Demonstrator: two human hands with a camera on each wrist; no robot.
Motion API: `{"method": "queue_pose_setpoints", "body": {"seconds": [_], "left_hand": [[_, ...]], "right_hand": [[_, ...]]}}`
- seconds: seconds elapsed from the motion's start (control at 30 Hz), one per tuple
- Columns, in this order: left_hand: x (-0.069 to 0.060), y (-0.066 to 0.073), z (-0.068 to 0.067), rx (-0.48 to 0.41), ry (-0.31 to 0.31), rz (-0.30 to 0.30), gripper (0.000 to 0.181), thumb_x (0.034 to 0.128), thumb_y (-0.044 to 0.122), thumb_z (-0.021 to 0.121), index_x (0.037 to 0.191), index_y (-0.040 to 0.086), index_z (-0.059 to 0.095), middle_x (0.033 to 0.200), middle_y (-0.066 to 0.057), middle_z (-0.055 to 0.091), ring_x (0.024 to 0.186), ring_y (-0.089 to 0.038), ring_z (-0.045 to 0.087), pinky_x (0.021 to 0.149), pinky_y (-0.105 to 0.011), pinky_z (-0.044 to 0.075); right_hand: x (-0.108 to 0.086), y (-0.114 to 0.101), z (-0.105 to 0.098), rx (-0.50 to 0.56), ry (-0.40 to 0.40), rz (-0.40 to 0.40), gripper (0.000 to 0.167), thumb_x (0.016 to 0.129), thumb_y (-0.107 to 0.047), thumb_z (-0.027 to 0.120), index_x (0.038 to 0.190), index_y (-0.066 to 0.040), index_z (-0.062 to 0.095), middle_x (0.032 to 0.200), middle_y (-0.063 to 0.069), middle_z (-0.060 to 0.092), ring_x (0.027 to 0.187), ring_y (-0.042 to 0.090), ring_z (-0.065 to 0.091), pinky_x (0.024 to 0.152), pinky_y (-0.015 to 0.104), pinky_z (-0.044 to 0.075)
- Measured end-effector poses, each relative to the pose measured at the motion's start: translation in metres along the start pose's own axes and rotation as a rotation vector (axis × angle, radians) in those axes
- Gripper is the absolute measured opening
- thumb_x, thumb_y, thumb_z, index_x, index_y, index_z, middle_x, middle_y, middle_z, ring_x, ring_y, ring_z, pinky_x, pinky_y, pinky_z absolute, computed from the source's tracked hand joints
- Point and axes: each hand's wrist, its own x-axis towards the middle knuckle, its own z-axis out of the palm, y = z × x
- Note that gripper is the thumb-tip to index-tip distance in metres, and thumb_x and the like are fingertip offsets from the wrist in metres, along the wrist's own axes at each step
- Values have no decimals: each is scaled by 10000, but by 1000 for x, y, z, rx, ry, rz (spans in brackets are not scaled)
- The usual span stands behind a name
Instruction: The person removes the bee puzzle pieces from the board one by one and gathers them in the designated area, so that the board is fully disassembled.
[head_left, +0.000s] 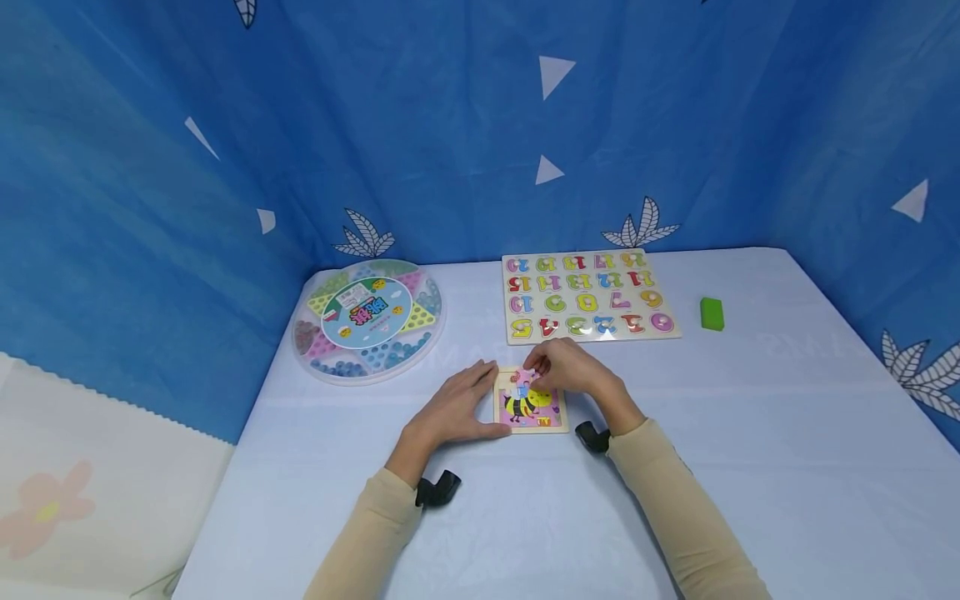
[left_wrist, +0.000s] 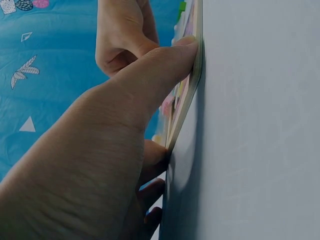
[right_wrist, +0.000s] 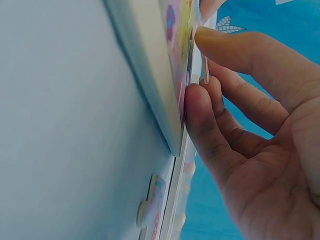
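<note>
A small square jigsaw puzzle (head_left: 528,421) with a bee picture lies on the table in a pale wooden frame. My left hand (head_left: 457,406) holds its left side, thumb on the near edge and fingers at the far left corner. Over the far part of the puzzle, my right hand (head_left: 567,367) pinches a pink jigsaw piece (head_left: 525,377). In the right wrist view that piece (right_wrist: 205,69) appears edge-on, raised between thumb and fingers. A loose tabbed piece (right_wrist: 156,197) lies beyond the frame there; my right hand covers that spot in the head view.
Behind the puzzle lies a number board (head_left: 581,296) with coloured numerals. A round Chinese checkers box (head_left: 367,321) with marbles is at the far left, a green block (head_left: 712,314) at the far right. Blue curtains (head_left: 465,125) stand behind the white table (head_left: 525,525).
</note>
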Motion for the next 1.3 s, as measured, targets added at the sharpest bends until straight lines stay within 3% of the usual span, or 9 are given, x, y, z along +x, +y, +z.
{"method": "queue_pose_setpoints", "body": {"seconds": [1.3], "left_hand": [[0, 0, 1, 1, -5, -15, 1040, 772, 703, 646, 1558, 165, 229, 1643, 6, 187, 1527, -200, 145, 1231, -434, 210]], "right_hand": [[-8, 8, -5, 40, -15, 29, 241, 780, -127, 814, 1001, -95, 726, 871, 18, 660, 778, 162, 570, 739, 252, 529]]}}
